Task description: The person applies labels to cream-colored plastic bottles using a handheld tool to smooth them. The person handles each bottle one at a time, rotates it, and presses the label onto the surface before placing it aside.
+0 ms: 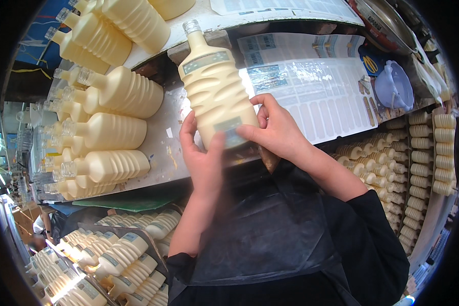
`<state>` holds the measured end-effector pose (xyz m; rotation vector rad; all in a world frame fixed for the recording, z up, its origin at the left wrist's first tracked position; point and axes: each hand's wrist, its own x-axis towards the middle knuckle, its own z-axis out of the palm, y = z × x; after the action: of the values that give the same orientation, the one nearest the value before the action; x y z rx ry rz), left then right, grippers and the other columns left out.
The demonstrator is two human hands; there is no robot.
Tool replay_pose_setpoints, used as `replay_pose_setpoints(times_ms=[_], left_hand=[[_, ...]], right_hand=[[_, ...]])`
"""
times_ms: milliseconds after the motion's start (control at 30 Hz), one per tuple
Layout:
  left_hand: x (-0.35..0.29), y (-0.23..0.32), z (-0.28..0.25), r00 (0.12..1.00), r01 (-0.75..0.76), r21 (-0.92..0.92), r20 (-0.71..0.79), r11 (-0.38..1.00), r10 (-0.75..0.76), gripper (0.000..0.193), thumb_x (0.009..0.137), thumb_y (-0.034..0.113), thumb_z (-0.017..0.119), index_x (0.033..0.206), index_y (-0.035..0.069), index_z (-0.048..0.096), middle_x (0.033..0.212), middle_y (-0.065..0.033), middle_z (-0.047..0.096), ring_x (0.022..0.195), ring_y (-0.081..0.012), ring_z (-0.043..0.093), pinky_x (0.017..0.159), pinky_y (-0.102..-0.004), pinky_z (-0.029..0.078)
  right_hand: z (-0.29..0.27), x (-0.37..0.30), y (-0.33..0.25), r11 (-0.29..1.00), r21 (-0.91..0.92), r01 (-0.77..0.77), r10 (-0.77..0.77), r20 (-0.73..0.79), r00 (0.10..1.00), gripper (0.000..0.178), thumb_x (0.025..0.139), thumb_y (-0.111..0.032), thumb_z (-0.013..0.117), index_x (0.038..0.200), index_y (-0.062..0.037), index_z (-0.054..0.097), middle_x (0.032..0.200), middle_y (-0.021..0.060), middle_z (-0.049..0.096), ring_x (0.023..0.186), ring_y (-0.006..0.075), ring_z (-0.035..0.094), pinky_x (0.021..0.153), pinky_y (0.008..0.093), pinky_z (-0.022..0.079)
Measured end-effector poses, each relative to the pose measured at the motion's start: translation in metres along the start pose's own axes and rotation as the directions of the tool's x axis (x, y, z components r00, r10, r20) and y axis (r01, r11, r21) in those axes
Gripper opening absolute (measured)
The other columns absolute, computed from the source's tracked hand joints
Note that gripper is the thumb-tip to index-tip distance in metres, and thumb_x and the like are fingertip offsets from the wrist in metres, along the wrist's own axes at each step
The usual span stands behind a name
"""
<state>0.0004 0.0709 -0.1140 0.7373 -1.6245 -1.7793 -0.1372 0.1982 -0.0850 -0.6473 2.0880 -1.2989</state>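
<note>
A cream-coloured bottle (212, 94) with wavy ridges and a clear glass neck stands tilted before me, its neck pointing away. Across its shoulder lies a dark greenish label (205, 62), and a second label (227, 125) sits near its base. My left hand (203, 158) grips the lower left side, fingers along the edge and thumb on the front. At the lower right, my right hand (279, 128) holds the bottle too, its thumb pressing on the lower label. The far sides of the bottle and some fingertips are hidden.
Sheets of labels (311, 109) cover the bench to the right, with a lilac bucket (394, 85) and a metal bowl (385, 23) beyond. Unlabelled bottles (115, 130) lie stacked at left. Labelled bottles (122, 252) fill the lower left; more bottles (419, 168) line racks at right.
</note>
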Motion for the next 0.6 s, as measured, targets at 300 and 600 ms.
replay_pose_setpoints(times_ms=[300,600], left_hand=[[0.000,-0.001,0.002,1.000,-0.023,0.037,-0.007,0.999,0.023,0.071,0.091,0.012,0.073,0.151,-0.001,0.038,0.147,-0.0184,0.046,0.138,-0.0265,0.045,0.116,-0.0397,0.037],[0.000,-0.007,-0.004,1.000,-0.019,-0.041,0.013,0.999,0.020,0.071,0.093,0.014,0.072,0.153,0.000,0.036,0.146,-0.0170,0.046,0.136,-0.0249,0.046,0.115,-0.0389,0.038]], right_hand=[[0.001,0.003,0.008,0.999,-0.023,0.029,-0.030,-0.017,0.999,0.069,0.079,-0.035,0.085,0.128,0.0012,0.052,0.075,-0.0011,0.050,0.070,0.0091,0.052,0.065,0.0265,0.045],[-0.004,0.009,0.014,0.995,0.093,0.034,-0.040,0.061,0.997,0.065,0.085,-0.033,0.082,0.131,0.0008,0.052,0.077,-0.0003,0.055,0.073,0.0083,0.054,0.067,0.0252,0.046]])
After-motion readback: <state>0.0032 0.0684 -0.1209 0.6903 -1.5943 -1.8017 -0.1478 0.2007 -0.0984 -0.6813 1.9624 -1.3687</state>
